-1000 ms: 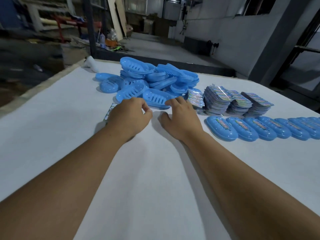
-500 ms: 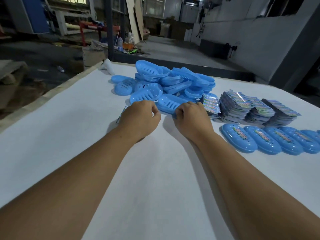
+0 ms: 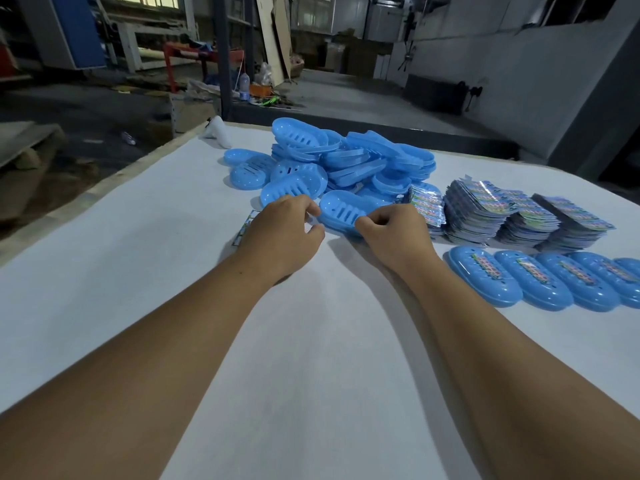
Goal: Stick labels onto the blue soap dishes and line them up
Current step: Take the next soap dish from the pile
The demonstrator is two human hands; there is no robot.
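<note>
A slotted blue soap dish (image 3: 341, 211) lies at the near edge of a heap of blue soap dishes (image 3: 349, 161). My left hand (image 3: 280, 237) has its fingers and thumb curled at the dish's left end. My right hand (image 3: 393, 233) curls its fingers over the dish's near right rim. A label strip (image 3: 244, 227) pokes out from under my left hand. Stacks of shiny labels (image 3: 485, 209) stand to the right. A row of labelled blue dishes (image 3: 519, 280) runs along the right side.
The white table (image 3: 173, 289) ends at a left edge with the workshop floor below. A white object (image 3: 218, 133) lies at the far left corner. Bare tabletop stretches in front of my arms.
Both hands have closed in on the nearest dish of the heap; my right hand went from lying flat to curled on its rim. The view has drifted.
</note>
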